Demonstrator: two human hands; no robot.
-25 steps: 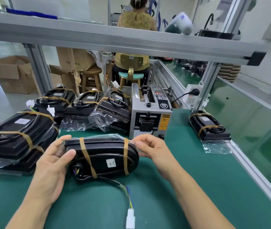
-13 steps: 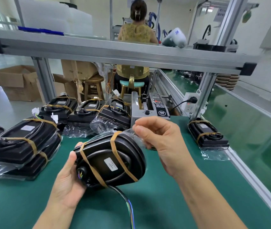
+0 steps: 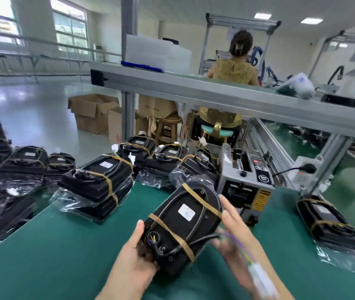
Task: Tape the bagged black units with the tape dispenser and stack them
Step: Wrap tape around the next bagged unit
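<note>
Lifted off the green worktop [image 3: 68,252] now, the black oval unit banded in tan tape [image 3: 183,224], tilted at lower centre. Left hand [image 3: 135,256] grasping its near end; right hand [image 3: 235,232] blurred alongside, grip unreadable. Taping apparently finished; stacking probably next.

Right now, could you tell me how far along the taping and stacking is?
Done: taped black bagged units sit stacked at left, more behind. In hand: the left hand grips a black unit already banded with two brown tape strips; the right hand, blurred, steadies it. Left: stacking it. One taped unit lies apart, right of the grey tape dispenser.
</note>
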